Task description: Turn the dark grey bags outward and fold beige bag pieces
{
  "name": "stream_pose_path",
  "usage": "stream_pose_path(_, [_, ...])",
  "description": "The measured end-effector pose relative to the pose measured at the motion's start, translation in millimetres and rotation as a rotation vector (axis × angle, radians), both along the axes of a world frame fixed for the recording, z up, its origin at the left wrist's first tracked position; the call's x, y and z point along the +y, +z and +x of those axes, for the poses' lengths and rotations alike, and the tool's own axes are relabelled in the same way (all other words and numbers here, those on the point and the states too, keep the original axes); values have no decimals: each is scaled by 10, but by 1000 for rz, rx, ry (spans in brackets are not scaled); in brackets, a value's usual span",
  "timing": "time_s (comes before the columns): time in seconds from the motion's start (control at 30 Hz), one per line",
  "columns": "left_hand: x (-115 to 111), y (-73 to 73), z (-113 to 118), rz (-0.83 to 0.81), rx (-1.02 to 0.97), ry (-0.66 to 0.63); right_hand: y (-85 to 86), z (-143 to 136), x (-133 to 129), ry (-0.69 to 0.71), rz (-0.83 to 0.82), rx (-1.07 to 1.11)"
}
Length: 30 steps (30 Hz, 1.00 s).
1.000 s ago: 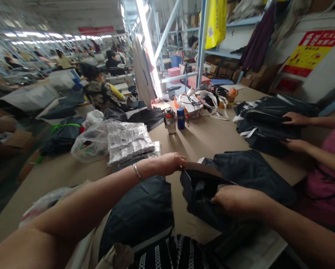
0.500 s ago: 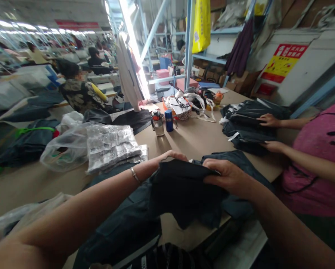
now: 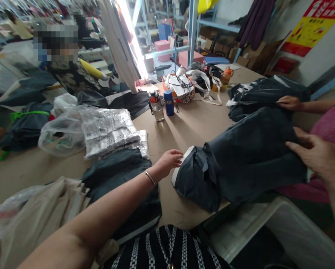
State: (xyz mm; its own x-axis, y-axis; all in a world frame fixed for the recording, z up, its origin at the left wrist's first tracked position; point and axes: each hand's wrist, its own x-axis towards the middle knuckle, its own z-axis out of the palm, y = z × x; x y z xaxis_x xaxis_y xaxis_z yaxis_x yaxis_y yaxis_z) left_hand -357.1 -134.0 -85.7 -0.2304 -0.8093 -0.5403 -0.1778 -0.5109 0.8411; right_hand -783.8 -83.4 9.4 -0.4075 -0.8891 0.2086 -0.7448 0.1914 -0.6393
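Note:
A dark blue-grey garment piece (image 3: 248,157) stretches across the right front of the table, with a crumpled left part and a white edge strip. My right hand (image 3: 315,153) is at its far right end, thumb over the cloth and fingers behind its edge, gripping it. My left hand (image 3: 169,163), a bracelet on its wrist, is held out beside the white strip, fingers loosely apart and holding nothing. Whether its fingertips touch the strip I cannot tell. Under my left forearm lies another dark cloth piece (image 3: 119,168).
A co-worker's hand (image 3: 289,102) rests on a dark garment pile (image 3: 262,93) at right. Behind stand a clear bottle (image 3: 157,108) and a blue flask (image 3: 169,104). Plastic-wrapped packs (image 3: 108,129) and beige cloth (image 3: 46,213) lie left. A pale bin (image 3: 257,228) sits below the table edge.
The dark cloth bunched between both hands is now spread out to the right. My right hand has moved right with its end; my left hand has let go. The view has tilted down.

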Motion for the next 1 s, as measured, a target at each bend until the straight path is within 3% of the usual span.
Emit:
stream_pose_path(0.03, [71, -176, 42, 8, -89, 0, -54, -47, 3, -30, -51, 136])
stream_pose_path(0.1, [193, -503, 88, 9, -263, 22, -211, 155, 27, -5, -67, 237])
stream_pose_path(0.17, [250, -770, 88, -7, -434, 28, -452, 695, 62, 172, 51, 133])
stream_pose_path(0.2, [250, -873, 76, -17, -508, 19, -605, 1037, 81, 349, 173, 39])
stream_pose_path(0.23, [234, -956, 59, -28, -567, -3, -773, 1391, 99, 501, 248, -43])
stream_pose_path(0.3, [179, -1060, 18, -41, -640, -88, -1122, 2028, 127, 635, 289, -73])
stream_pose_path(0.4, [115, -1053, -43, -91, -683, -272, -1502, 2595, 115, 725, 308, -28])
stream_pose_path(0.47, [119, -932, -55, -207, -708, -376, -1559, 2712, 46, 741, 279, 37])
stream_pose_path(0.53, [162, -719, -19, -372, -728, -471, -1448, 2713, -73, 759, 229, 110])
stream_pose_path(0.67, [291, -96, 202, -658, -755, -664, -889, 2683, -347, 818, 123, 254])
stream_pose_path(0.8, [377, 585, 494, -1026, -951, -833, -274, 2781, -405, 1198, 246, 323])
stream_pose_path(0.9, [442, 982, 686, -1152, -1056, -792, 15, 2869, -299, 1290, 315, 432])
stream_pose_path(1.0, [586, 1174, 828, -1307, -984, -507, 152, 2924, -157, 1127, 277, 674])
